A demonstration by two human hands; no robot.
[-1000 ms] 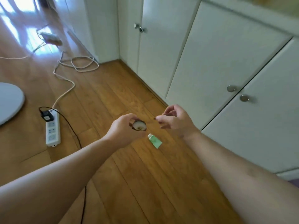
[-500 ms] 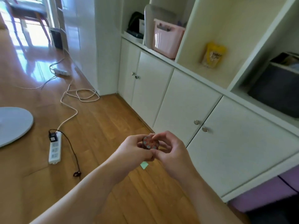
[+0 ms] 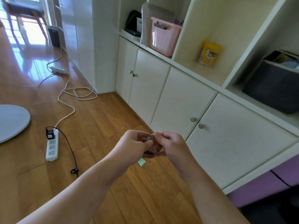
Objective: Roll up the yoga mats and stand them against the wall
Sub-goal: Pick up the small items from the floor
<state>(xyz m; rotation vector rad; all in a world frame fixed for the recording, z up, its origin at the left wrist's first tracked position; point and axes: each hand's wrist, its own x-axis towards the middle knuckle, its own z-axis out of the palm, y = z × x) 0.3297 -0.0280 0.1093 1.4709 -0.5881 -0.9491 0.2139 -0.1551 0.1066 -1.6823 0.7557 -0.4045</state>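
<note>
Wooden floor, left hand and right hand fingers clamped on small patterned tin

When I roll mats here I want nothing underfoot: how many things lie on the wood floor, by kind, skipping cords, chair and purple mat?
White plastic power strips: 2
White round flat base: 1
Small green-and-white tube: 1
Dark boxy bin by the window: 1
Total: 5
</note>
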